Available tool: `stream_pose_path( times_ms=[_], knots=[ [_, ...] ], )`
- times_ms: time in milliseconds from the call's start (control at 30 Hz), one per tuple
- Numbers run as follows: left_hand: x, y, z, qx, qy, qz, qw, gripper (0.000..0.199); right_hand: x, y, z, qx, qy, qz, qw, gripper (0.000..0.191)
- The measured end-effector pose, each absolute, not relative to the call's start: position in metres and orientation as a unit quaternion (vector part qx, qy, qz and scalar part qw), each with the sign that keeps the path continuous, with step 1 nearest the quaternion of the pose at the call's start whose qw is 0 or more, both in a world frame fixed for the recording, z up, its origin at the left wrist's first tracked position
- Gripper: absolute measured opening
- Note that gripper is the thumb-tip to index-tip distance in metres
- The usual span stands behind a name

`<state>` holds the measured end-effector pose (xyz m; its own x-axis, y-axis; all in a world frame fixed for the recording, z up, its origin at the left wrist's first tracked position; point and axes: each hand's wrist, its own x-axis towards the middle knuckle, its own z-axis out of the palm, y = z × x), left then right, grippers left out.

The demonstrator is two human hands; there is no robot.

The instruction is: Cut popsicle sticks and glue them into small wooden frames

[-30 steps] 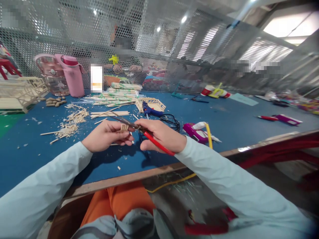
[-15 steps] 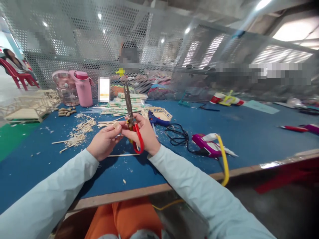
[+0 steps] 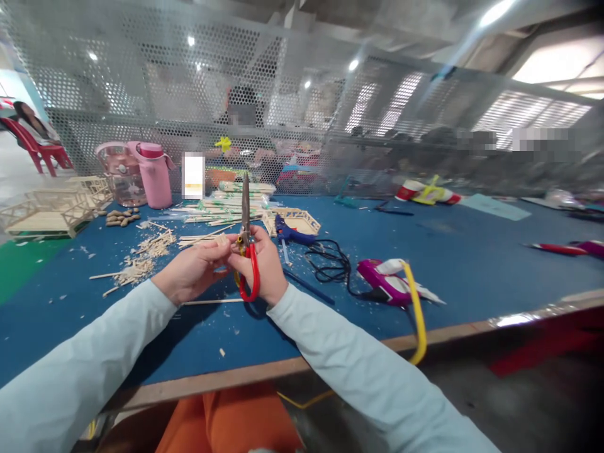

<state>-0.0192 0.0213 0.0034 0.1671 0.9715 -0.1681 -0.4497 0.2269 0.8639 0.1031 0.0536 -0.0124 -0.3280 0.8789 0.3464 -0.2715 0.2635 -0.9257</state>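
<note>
Within right hand (image 3: 268,264), scissors (image 3: 246,217), one pair

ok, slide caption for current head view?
Left hand pinches a small pale piece; right hand holds red-handled scissors.

Right hand (image 3: 265,264) grips red-handled scissors (image 3: 246,223) pointing to 12 o'clock, left hand (image 3: 193,269) pinches small pale piece (image 3: 221,240), stick scraps (image 3: 147,255) at 9, blue glue gun (image 3: 296,235) at 2.

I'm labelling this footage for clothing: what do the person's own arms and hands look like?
Both arms wear long, loose, pale blue sleeves with soft creases, reaching about to the wrists; I can make out no markings on them. The left hand and right hand are bare, without gloves.
</note>
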Motion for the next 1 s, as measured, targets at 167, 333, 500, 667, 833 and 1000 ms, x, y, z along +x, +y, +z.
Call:
stream_pose_path(
  times_ms=[167,333,500,667,833,1000],
  knots=[
    [-0.008,0.03,0.008,0.409,0.379,0.563,0.61,0.024,0.107,0.059,-0.013,-0.255,-0.559,0.551,0.565,0.05],
    [-0.001,0.025,0.001,0.444,0.354,0.616,0.545,0.032,0.105,0.056,-0.012,-0.245,-0.521,0.586,0.57,0.055],
    [-0.004,0.021,-0.004,0.464,0.389,0.621,0.497,0.029,0.101,0.05,-0.014,-0.24,-0.525,0.592,0.562,0.054],
    [-0.008,0.02,0.001,0.491,0.4,0.605,0.481,0.021,0.098,0.049,-0.016,-0.23,-0.556,0.595,0.534,0.049],
    [-0.03,0.023,-0.001,0.446,0.428,0.638,0.459,0.025,0.122,0.055,0.0,-0.314,-0.611,0.496,0.531,0.039],
    [-0.074,0.028,-0.011,0.466,0.526,0.559,0.44,0.028,0.193,0.036,0.018,-0.48,-0.738,0.236,0.413,0.03]
  ],
)
